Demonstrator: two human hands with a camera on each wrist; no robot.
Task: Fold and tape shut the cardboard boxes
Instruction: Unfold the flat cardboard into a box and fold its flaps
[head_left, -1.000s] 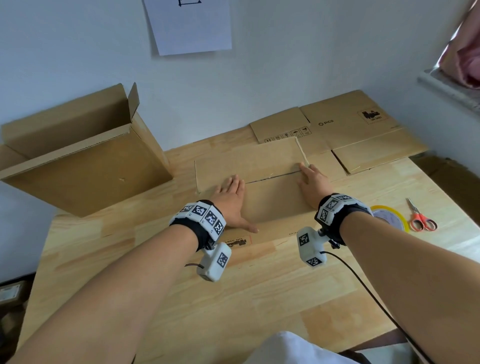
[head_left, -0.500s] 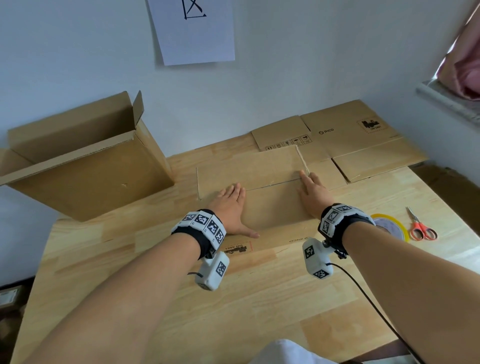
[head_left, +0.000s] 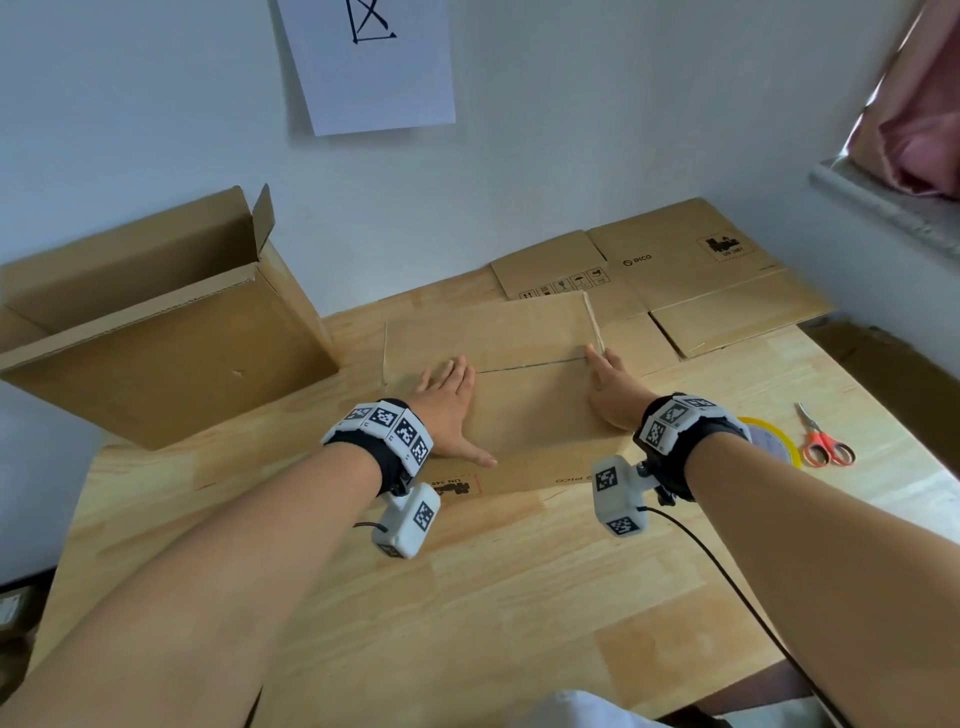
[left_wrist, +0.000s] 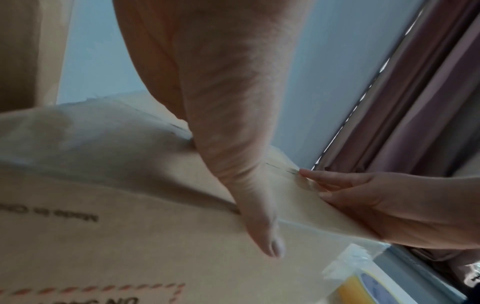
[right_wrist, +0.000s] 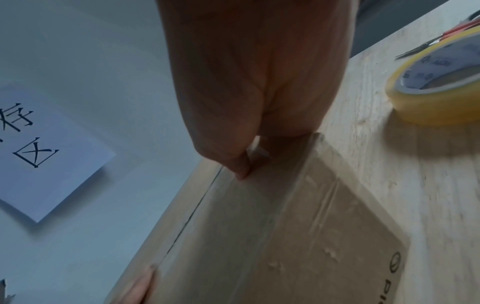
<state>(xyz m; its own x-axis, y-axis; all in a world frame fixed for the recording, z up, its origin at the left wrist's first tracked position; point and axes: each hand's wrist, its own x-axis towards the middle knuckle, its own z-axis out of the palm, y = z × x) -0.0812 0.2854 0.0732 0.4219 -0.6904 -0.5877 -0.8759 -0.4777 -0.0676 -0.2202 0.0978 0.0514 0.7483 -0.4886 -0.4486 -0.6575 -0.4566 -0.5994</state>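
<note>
A home-like room: wooden table (head_left: 467, 597) against white wall (head_left: 597, 130), pink curtain (head_left: 914, 130) at a window sill (head_left: 883, 202).

Head view: high, looking down on flat brown cardboard box (head_left: 524, 410). Wrist views: close, low over it; both share its flap seam.

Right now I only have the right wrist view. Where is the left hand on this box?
Observer: The left hand lies flat on the near flap of the box, fingers straight, tips at the seam.
Operator: Is any more cardboard around?
Observer: Yes, a flattened carton lies behind the box, against the wall.
Operator: Anything on the far left?
Observer: An open-topped box sits there, its flaps not folded in.
</note>
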